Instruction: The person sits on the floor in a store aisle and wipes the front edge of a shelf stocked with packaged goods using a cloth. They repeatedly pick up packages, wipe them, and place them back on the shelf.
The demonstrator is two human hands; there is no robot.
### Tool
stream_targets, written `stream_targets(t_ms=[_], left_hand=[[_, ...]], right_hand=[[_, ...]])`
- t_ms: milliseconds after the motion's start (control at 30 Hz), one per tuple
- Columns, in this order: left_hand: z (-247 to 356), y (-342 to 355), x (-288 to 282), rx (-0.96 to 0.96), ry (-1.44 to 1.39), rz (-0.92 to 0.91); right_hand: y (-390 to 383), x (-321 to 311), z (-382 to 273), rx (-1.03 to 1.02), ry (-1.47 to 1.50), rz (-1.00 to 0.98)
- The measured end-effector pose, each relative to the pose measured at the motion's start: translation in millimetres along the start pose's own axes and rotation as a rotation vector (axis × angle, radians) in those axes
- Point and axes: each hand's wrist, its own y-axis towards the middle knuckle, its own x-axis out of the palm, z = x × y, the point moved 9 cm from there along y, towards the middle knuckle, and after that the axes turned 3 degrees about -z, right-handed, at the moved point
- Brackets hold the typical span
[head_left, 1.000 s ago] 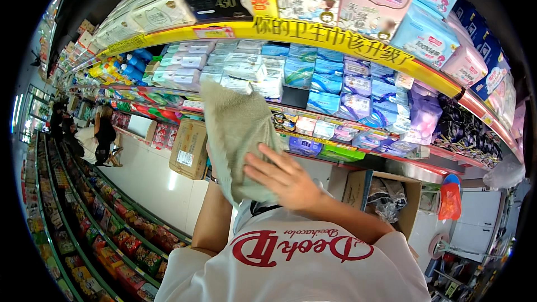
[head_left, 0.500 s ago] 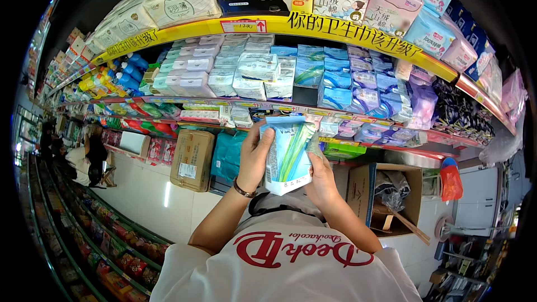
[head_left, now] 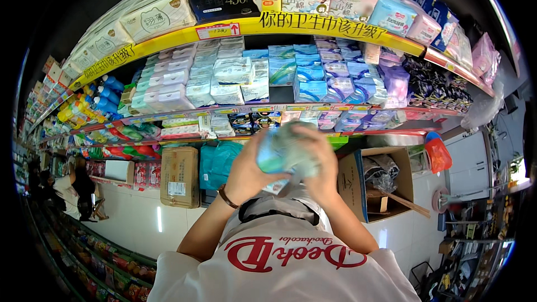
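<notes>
A blue and green sanitary pad pack [head_left: 268, 156] is gripped in my left hand [head_left: 246, 170], its thumb and fingers wrapped round the near and left sides. My right hand [head_left: 320, 162] is closed on a crumpled grey-green cloth [head_left: 295, 146], which lies against the pack and covers most of its face. Motion smears the cloth and the right fingers. Both hands are in front of my body, below the shelf edges.
Ahead, a middle shelf holds rows of tissue packs [head_left: 234, 71] and blue pad packs [head_left: 311, 90]. Larger packs stand above a yellow shelf strip [head_left: 162, 38]. On the floor are a closed carton [head_left: 179, 176], a teal bag [head_left: 219, 165] and an open carton [head_left: 349, 184].
The cloth has come up over the pack's face with my right hand, which was at the pack's right edge. My left hand has shifted slightly down and left; the shelves appear further left.
</notes>
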Motion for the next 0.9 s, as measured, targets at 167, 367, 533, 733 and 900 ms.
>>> stream_targets(t_ms=[167,367,533,733,900], left_hand=[[8.1,-1.8,12.9,-0.075,-0.017,-0.217],[-6.8,-4.7,-8.9,-0.113,-0.69,-0.102],[-33.6,11.4,1.7,-0.057,-0.304,0.11],[-15.7,0.0,37.7,-0.222,-0.612,-0.197],[-37.0,-15.5,60.7,-0.444,-1.182,-0.308]], right_hand=[[5.9,30.9,-6.2,-0.005,-0.137,-0.28],[-38.7,26.8,77.6,0.708,1.009,-0.103],[-27.9,49.7,65.5,0.584,0.953,0.084],[-10.7,37.9,69.1,0.498,0.876,0.081],[11.2,30.3,41.6,0.288,0.491,0.011]])
